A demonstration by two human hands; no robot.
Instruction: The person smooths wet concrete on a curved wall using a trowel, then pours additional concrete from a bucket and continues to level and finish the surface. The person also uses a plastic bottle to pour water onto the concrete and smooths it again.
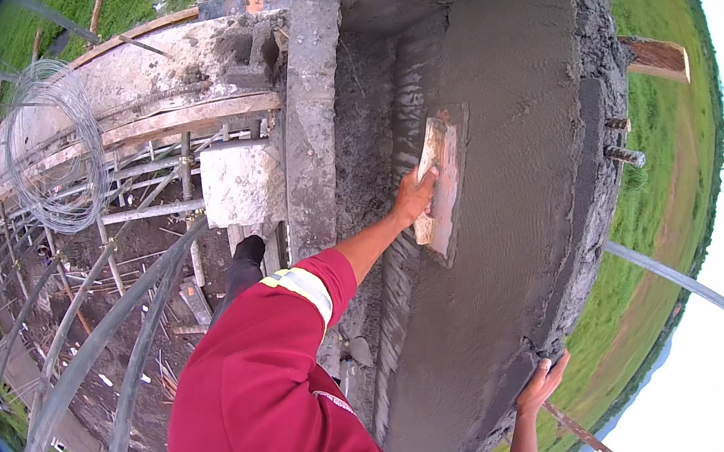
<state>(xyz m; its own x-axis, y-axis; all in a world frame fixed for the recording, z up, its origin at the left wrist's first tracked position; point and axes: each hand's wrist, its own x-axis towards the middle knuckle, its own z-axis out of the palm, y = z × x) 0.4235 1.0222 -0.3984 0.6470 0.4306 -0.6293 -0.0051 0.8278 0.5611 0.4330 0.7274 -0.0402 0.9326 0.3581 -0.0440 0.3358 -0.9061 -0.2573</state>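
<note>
In my left hand is a plastering trowel, a flat rectangular plate with a rough wooden grip. The fingers wrap round the grip, and the plate lies against the wet grey mortar face of the wall. Smoother mortar spreads to the right of the tool, while ridged streaks run down its left side. My right hand is farther right and lower, its fingers hooked on the rough mortar edge of the wall. Part of that hand is hidden by the edge.
A concrete beam stands left of the wall. Farther left are a white block, a coil of wire and many scaffold poles over a drop. Rebar and a timber end jut out right.
</note>
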